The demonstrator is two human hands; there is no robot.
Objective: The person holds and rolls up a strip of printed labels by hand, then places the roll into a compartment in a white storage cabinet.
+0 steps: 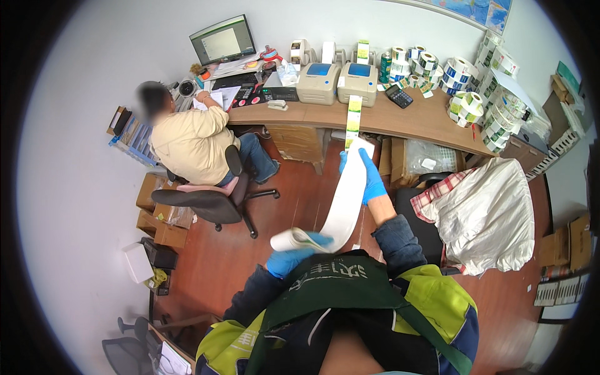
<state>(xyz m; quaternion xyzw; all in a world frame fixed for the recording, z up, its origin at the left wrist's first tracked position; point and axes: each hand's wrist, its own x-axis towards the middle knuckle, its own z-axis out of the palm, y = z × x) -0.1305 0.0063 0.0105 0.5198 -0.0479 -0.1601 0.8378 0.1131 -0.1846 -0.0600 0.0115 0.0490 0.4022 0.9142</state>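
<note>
From here I see the left hand [289, 259] with fingers curled round the rolled lower end of the label strip [345, 203] at mid-frame, the right hand [373, 182] gripping it higher up

Pale characters [356, 270] mark the apron [350, 289] and yellow-green jacket [434, 294].

Ahead of the left hand's [289, 260] fingers, left of the label strip [347, 194], is room above the floor [303, 203]. Beyond the right hand's [371, 180] fingers stands the desk [294, 114]; to their right, a chair [407, 206].
</note>
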